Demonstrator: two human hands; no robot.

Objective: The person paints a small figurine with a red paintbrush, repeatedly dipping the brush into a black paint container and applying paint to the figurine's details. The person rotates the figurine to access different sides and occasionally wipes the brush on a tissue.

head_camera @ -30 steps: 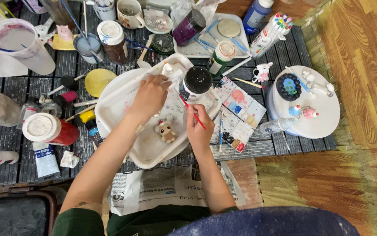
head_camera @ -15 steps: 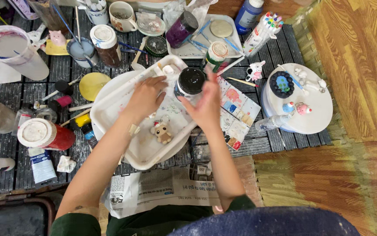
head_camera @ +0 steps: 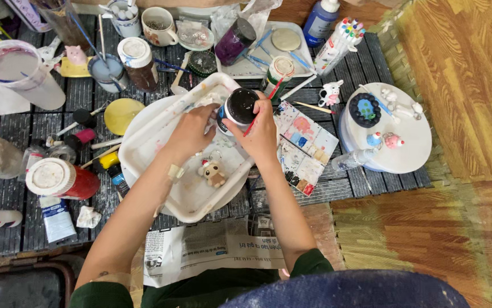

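Head view shows both hands closed round a small dark jar [head_camera: 240,107] held above the far rim of the white plastic tray [head_camera: 143,151]: the left hand [head_camera: 192,132] wraps its side while the right hand [head_camera: 262,132] grips the other side with a thin red-handled brush [head_camera: 250,126] pinched between its fingers. Judging by that two-handed grip, the jar's lid is being twisted, though whether it is opening or closing I cannot tell; the turn calls for a firm hold on smooth round glass. A little brown-and-cream glossy figurine [head_camera: 214,173] lies on the paint-smeared tray floor, just beside a square paint palette [head_camera: 306,149].
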